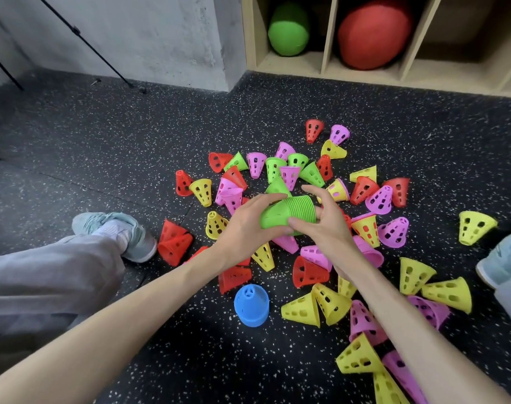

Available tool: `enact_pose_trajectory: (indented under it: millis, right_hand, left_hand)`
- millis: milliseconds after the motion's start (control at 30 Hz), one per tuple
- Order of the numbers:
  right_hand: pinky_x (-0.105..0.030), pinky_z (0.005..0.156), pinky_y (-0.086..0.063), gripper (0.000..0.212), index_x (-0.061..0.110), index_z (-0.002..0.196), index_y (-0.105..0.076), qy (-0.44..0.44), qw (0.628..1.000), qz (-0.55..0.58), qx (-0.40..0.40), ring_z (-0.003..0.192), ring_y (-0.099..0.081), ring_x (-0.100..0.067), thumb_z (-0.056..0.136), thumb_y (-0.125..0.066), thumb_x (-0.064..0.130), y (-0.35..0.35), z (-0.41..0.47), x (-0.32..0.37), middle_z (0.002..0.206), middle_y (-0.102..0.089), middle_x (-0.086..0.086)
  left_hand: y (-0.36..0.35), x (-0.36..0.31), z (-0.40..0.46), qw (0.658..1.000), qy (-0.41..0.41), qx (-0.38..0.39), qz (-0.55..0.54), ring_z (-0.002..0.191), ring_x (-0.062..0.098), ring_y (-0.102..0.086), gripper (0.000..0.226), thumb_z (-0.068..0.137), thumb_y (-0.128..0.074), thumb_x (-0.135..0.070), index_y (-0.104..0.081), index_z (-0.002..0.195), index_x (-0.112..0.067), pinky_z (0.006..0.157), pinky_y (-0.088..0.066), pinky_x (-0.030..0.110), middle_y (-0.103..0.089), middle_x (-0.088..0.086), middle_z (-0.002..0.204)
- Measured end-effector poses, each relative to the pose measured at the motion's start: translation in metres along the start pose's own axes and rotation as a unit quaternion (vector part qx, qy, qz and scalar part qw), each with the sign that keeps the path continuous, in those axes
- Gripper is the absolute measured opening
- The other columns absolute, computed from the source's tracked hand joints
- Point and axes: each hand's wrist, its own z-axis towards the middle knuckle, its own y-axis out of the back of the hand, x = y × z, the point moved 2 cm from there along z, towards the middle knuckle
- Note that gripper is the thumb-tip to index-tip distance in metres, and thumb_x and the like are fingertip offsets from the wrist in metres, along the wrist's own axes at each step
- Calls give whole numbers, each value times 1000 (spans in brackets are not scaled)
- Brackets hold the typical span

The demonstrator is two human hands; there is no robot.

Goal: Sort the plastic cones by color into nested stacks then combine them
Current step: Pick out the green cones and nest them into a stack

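A nested stack of green cones (pixel 289 212) lies on its side in the air above the pile, narrow end pointing left. My left hand (pixel 245 228) grips its narrow end from the left. My right hand (pixel 324 223) holds the wide, ribbed end, thumb under the stack and fingers spread over the rim. A stack of blue cones (pixel 252 305) stands upright on the floor in front of the pile. Loose red, yellow, pink and green cones lie scattered on the floor, with several green cones (pixel 298 167) at the far side.
The floor is dark speckled rubber (pixel 131 141). My left leg and shoe (pixel 123 231) lie left of the pile, another shoe (pixel 505 258) at the right edge. A wooden shelf (pixel 365 74) with a green and a red ball stands behind. Black tripod legs (pixel 102 53) stand at the back left.
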Motion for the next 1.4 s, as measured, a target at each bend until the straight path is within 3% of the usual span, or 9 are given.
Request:
enact_pose_trajectory:
  millis: [233, 333, 400, 433, 533, 733, 833, 1000, 1400]
  right_hand:
    - [-29, 111, -34, 57, 32, 139, -47, -25, 990, -54, -128, 125, -40, 3, 92, -73, 14, 5, 18, -26, 138, -46, 20]
    - [-19, 100, -40, 56, 32, 139, -45, -31, 987, -49, -147, 114, -52, 15, 94, -71, 13, 5, 22, -40, 125, -46, 30]
    - [-15, 85, -45, 55, 35, 139, -45, -41, 987, -47, -148, 83, -17, 9, 95, -71, 14, 8, 25, -47, 111, -42, 37]
    - [-15, 81, -47, 55, 35, 139, -44, -46, 987, -47, -147, 114, -23, 12, 95, -70, 14, 10, 27, -50, 108, -41, 38]
    - [-3, 68, -43, 55, 34, 139, -44, -60, 987, -54, -142, 99, -39, 28, 95, -70, 14, 14, 30, -58, 109, -40, 38]
    - [-32, 89, -51, 56, 36, 141, -44, -74, 988, -47, -126, 109, -46, 4, 95, -71, 16, 20, 30, -66, 104, -40, 46]
    - [-38, 97, -50, 56, 37, 140, -45, -89, 987, -39, -125, 123, -54, -24, 95, -71, 17, 22, 32, -65, 112, -49, 37]
    - [-28, 101, -34, 52, 32, 137, -47, -78, 978, -34, -189, 121, -42, -3, 94, -72, 17, 17, 45, -56, 146, -48, 14]
    - [-28, 102, -32, 53, 29, 138, -46, 4, 978, -54, -201, 104, -44, 17, 93, -70, 13, -2, 30, 22, 136, -44, 20]
  left_hand:
    - [-13, 39, 57, 999, 42, 2, -9, 121, 7, -59, 40, 102, -61, -37, -60, 138, -20, 104, -50, 30, -66, -4, 133]
    - [-24, 65, 90, 997, 72, 7, 29, 128, 13, -56, 38, 101, -63, -23, -59, 139, -16, 109, -46, 33, -62, 1, 138]
    - [-33, 85, 114, 994, 93, 11, 60, 132, 20, -54, 43, 99, -66, -21, -57, 140, -15, 112, -44, 39, -61, 5, 140]
    - [-38, 93, 125, 991, 108, 21, 77, 134, 24, -52, 47, 97, -67, -22, -55, 142, -15, 113, -43, 43, -59, 7, 142]
    - [-51, 109, 151, 982, 152, 61, 99, 140, 30, -45, 64, 96, -70, -28, -41, 151, -15, 114, -41, 48, -52, 11, 150]
    - [-66, 128, 167, 971, 208, 48, 112, 113, 26, -67, 51, 94, -71, -15, -51, 141, -18, 97, -56, 46, -71, 8, 121]
    - [-62, 125, 159, 976, 184, 16, 115, 96, 18, -72, 27, 95, -65, -6, -68, 121, -13, 89, -59, 39, -76, 2, 108]
    - [-31, 101, 130, 990, 114, -32, 74, 96, 15, -67, 28, 99, -61, -5, -73, 120, -17, 86, -53, 28, -74, 3, 103]
    - [37, 52, 52, 994, -22, -80, 71, 100, 18, -48, 11, 96, -69, -19, -73, 103, -27, 89, -37, 34, -60, -2, 101]
